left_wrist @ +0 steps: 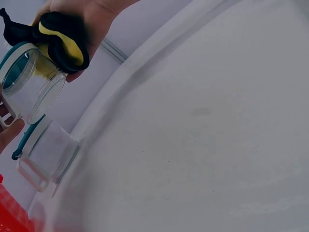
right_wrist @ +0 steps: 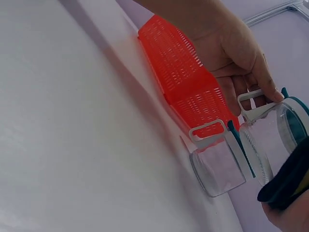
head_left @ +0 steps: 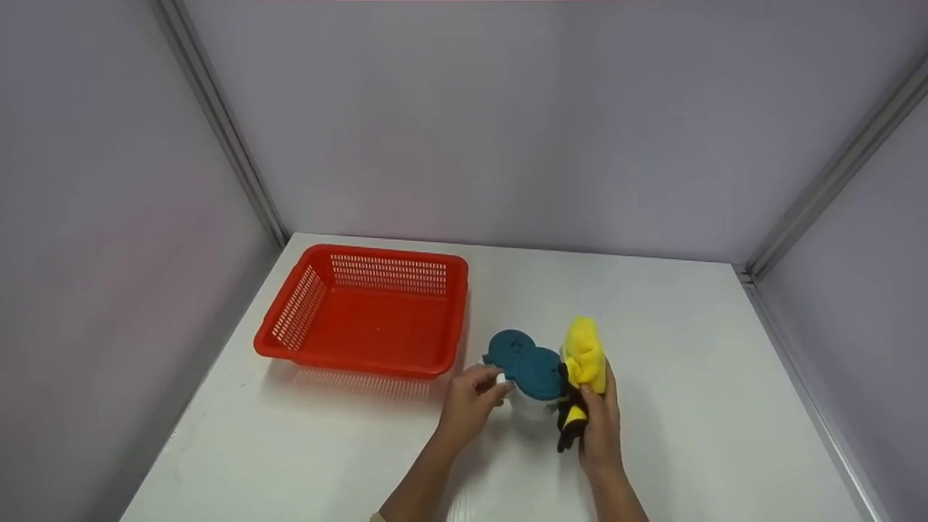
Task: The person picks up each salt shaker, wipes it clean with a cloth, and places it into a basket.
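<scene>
White worktop [head_left: 696, 435] spreads bare to the right of both hands and in front of them down to the near edge, where the forearms are cut off by the frame. Nearest, the right hand [head_left: 600, 424] curls round a yellow-and-black cloth [head_left: 582, 370] pressed against the side of a clear jar [head_left: 535, 395] with a teal lid; the left hand [head_left: 470, 406] pinches the jar's white clasp [head_left: 500, 378] on the other side. The jar's glass body is mostly hidden under its lid from the head view. Just behind, touching or nearly so, stands a second teal-lidded jar [head_left: 507, 346]. Left and farther back, a red slotted basket [head_left: 362, 319] sits close to the worktop's left edge, near the grey wall panels [head_left: 507, 130] that close in three sides.
</scene>
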A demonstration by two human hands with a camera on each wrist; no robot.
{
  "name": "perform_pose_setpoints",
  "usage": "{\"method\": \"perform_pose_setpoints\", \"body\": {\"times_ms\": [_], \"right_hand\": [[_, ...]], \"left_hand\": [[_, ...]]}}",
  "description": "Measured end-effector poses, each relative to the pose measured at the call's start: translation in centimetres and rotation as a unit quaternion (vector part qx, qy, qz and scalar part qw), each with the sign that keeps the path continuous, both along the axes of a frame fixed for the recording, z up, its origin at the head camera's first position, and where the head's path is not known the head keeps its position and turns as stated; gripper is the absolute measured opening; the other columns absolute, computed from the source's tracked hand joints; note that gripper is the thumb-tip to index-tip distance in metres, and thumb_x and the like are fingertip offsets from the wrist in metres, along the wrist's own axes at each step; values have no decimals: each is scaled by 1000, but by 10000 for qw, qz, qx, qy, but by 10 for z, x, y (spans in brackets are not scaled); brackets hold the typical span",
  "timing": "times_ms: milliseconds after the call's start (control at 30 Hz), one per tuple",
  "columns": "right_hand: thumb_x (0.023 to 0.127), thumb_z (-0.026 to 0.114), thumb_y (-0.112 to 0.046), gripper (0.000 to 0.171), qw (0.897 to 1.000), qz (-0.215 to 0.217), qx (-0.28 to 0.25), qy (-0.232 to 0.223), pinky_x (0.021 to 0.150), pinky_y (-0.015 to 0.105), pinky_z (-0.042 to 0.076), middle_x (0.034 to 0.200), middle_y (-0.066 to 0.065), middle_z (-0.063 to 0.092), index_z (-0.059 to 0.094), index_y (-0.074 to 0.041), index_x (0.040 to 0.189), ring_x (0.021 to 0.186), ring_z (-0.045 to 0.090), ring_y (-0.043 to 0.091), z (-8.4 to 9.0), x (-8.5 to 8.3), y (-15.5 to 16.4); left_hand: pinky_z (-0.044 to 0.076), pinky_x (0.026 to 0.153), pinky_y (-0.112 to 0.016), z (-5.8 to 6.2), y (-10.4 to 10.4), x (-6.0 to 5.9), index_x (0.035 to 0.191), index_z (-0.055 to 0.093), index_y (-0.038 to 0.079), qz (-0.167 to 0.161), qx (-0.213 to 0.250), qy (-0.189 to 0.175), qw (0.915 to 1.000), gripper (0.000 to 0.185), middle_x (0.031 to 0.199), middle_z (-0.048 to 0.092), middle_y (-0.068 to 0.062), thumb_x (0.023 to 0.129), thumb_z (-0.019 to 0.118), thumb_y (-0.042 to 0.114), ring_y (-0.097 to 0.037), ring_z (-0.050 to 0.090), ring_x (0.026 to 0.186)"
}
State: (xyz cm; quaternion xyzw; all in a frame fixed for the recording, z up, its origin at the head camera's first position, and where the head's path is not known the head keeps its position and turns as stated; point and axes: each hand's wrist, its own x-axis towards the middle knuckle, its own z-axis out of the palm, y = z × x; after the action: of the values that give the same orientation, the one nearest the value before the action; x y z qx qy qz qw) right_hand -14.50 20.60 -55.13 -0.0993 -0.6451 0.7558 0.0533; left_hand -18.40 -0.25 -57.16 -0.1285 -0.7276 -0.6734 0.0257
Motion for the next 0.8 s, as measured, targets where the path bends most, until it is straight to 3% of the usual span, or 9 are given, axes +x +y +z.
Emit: {"method": "perform_pose_setpoints", "body": {"times_ms": [233, 533, 800], "right_hand": [[105, 38, -30, 57, 9997, 88, -222, 96, 110, 26, 34, 151, -4, 30, 13, -36, 156, 128, 34, 19, -6, -1, -7], [104, 43, -35, 61, 9993, -82, -352, -104, 118, 40, 24, 152, -1, 28, 12, -32, 156, 130, 32, 21, -9, 6, -12], [103, 43, -37, 60, 9992, -232, -273, -184, 117, 38, 26, 149, -2, 30, 14, -30, 156, 128, 33, 20, -6, 5, -8]], "left_hand": [[61, 71, -29, -1, -1, -4, 104, 74, 29, -10, -81, 121, 9999, 20, 80, 64, 2, 88, 71, 41, -16, 66, 70], [61, 72, -30, 1, -3, 3, 103, 74, 26, -140, -69, -17, 9999, 19, 81, 65, 1, 88, 73, 38, -20, 67, 73], [61, 72, -30, 5, -1, -3, 101, 74, 25, -390, -67, -140, 9991, 15, 80, 63, -3, 89, 73, 34, -30, 68, 75]]}}
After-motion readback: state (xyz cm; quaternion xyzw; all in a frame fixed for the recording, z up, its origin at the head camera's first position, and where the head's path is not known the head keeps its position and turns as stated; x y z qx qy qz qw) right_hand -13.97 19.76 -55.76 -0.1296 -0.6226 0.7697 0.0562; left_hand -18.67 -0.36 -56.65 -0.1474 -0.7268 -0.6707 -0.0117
